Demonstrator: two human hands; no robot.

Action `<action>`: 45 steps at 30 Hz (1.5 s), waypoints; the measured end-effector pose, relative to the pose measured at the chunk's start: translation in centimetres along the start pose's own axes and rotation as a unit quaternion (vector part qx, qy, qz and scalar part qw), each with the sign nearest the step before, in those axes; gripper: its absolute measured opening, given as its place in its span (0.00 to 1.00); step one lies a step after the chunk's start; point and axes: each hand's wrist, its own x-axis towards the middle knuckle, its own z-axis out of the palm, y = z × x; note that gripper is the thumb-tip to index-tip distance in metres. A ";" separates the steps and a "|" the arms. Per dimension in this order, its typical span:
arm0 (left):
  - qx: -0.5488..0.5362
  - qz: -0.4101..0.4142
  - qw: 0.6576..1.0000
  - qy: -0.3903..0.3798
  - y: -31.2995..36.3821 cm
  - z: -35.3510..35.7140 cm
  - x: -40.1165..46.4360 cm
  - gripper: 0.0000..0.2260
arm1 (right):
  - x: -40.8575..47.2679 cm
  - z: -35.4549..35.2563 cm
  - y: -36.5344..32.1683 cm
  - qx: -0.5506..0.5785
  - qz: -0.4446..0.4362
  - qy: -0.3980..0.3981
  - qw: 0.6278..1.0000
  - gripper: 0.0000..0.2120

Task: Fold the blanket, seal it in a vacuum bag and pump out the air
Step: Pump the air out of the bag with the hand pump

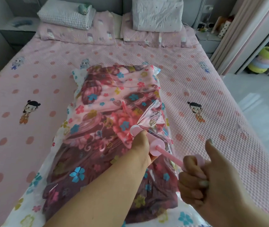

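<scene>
A folded pink and maroon patterned blanket point(107, 102) lies inside a clear flower-printed vacuum bag point(32, 190) on the bed. A pink hand pump point(157, 146) stands tilted on the bag's right side, its front end point(134, 130) against the plastic, which is pulled up into a crinkled peak there. My left hand point(142, 147) grips the pump's barrel. My right hand point(196, 176) grips the pump's handle, thumb raised, with the pink rod point(169, 156) drawn out between barrel and handle.
The bed point(212, 102) has a pink dotted cover with cartoon figures. Pillows point(156, 15) and a folded checked cloth point(65, 15) lie at the head. A nightstand point(17, 33) stands far left. Curtains and stacked colourful rings point(264, 61) are at right, beside pale floor.
</scene>
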 end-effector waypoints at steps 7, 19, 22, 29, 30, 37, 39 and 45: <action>0.040 0.038 0.996 -0.075 -0.8 0.7 0.2 0.33 | 4.8 2.6 -0.3 -0.077 -0.057 0.040 0.995 0.29; 0.020 0.037 0.999 -0.018 0.0 0.9 -0.2 0.19 | 3.4 1.7 -1.0 -0.033 -0.015 0.043 0.998 0.30; 0.062 0.080 0.991 -0.087 -0.6 1.3 -0.8 0.31 | 4.2 1.2 -0.8 -0.044 -0.044 0.014 0.998 0.28; 0.047 0.051 0.997 0.045 -1.9 0.5 0.2 0.06 | -3.1 -3.7 1.4 -0.006 -0.008 -0.065 0.998 0.33; 0.047 0.050 0.997 0.039 -1.9 0.5 0.1 0.06 | -2.7 -3.0 1.2 -0.010 -0.013 -0.050 0.999 0.33; 0.062 0.077 0.995 -0.016 -2.3 0.3 -0.6 0.20 | 1.4 -0.6 1.7 -0.066 -0.064 -0.043 0.995 0.29; 0.033 0.052 0.998 0.031 -2.2 0.2 -0.3 0.09 | -1.1 -2.3 1.9 -0.035 -0.029 -0.059 0.997 0.31; 0.025 0.048 0.998 0.036 -2.1 0.3 0.2 0.08 | -1.9 -2.6 1.7 -0.010 -0.027 -0.037 0.999 0.34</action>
